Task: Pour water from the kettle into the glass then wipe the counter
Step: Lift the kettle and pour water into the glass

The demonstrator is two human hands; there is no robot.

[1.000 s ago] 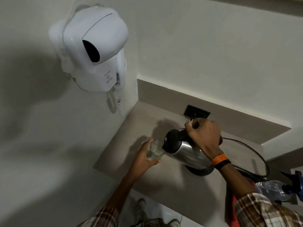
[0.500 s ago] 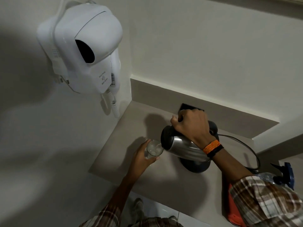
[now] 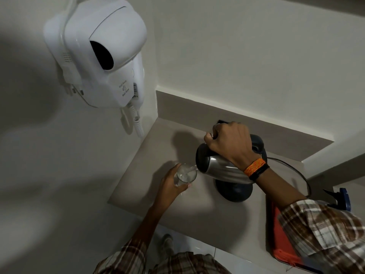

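A steel kettle with a black lid is tilted to the left above its round black base. My right hand grips its handle from above. Its spout touches the rim of a clear glass, and water runs into the glass. My left hand is wrapped around the glass from the left, holding it just above the beige counter.
A white wall-mounted hair dryer with a coiled cord hangs on the left wall above the counter's corner. The kettle's black cable loops to the right. An orange cloth and a blue spray bottle lie at the right. A black socket sits in the backsplash.
The kettle has tipped further left until its spout met the glass, and water now flows in. My left hand kept hold of the glass.
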